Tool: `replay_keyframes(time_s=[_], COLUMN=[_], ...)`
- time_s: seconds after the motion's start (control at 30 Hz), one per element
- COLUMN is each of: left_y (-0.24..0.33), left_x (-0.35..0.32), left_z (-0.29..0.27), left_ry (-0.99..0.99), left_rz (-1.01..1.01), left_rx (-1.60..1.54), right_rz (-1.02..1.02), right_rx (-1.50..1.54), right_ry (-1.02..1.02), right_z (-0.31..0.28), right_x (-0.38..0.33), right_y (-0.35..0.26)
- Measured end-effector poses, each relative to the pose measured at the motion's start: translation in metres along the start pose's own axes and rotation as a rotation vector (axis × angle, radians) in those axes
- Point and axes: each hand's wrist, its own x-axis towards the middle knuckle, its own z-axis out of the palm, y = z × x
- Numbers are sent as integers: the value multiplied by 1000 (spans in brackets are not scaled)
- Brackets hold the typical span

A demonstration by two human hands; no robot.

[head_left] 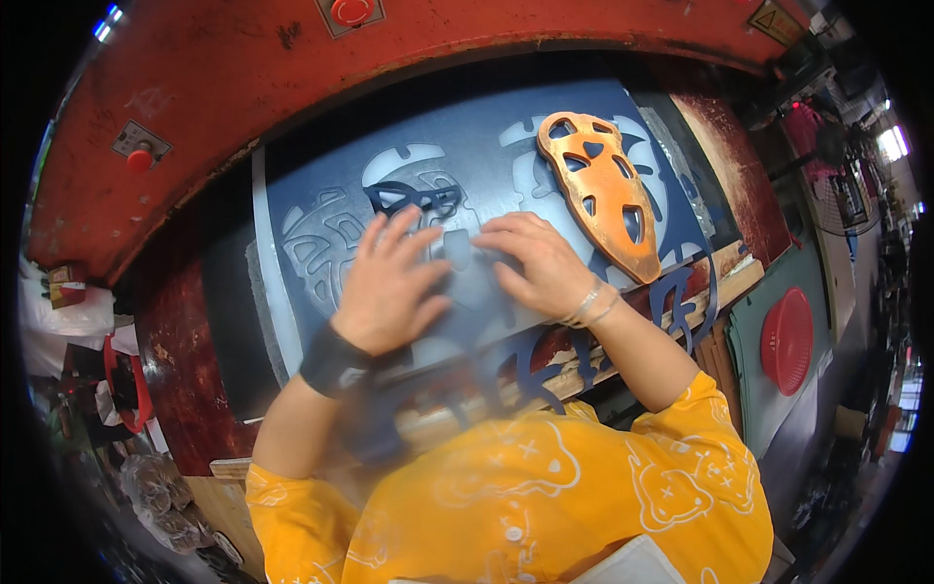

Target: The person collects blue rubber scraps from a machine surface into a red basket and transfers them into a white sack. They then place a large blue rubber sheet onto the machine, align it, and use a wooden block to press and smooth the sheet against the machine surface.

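Observation:
My left hand (387, 292) is over a blue sheet (467, 105), fingers spread and slightly blurred. Just beyond its fingertips lies a small dark blue cut piece (444, 200) with openings in it; whether they touch it, I cannot tell. My right hand (545, 268) is at the middle of the sheet, fingers stretched leftward and thumb apart, with nothing visible in it. To its right, an orange cutting die (605, 200) with several openings rests on the sheet, its narrow end toward me. Curved cut outlines (326, 238) mark the sheet on the left.
A red machine beam (224, 83) spans the far side, with a red push button (139, 159) on its left. Blue offcut strips (671, 297) hang over the wooden front edge (735, 282). A red plastic basket (786, 341) and a fan (844, 200) stand at right.

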Motion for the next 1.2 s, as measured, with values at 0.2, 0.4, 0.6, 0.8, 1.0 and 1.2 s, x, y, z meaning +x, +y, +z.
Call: replay_keyframes(time_s=[0.2,0.4,0.6,0.8,1.0,1.2], left_y=[4,-33,-76,-64,-55,-141], left_x=[4,39,37,36,55,24], left_z=[25,-9,-20,-1,-7,-83], left_ry=[-34,-24,613,505,434,1180], left_rz=[125,122,-667,-383,-355,-361], left_rx=[40,-175,-1674,-1661,-1367,-1987], right_rz=[110,231,258,221,332,364], right_rx=[93,267,326,218,608,263], right_ry=[85,125,157,187,205,299], right_z=[10,5,3,20,25,20], right_x=[4,-3,40,94,91,61], right_y=[13,20,-13,-39,-21,19])
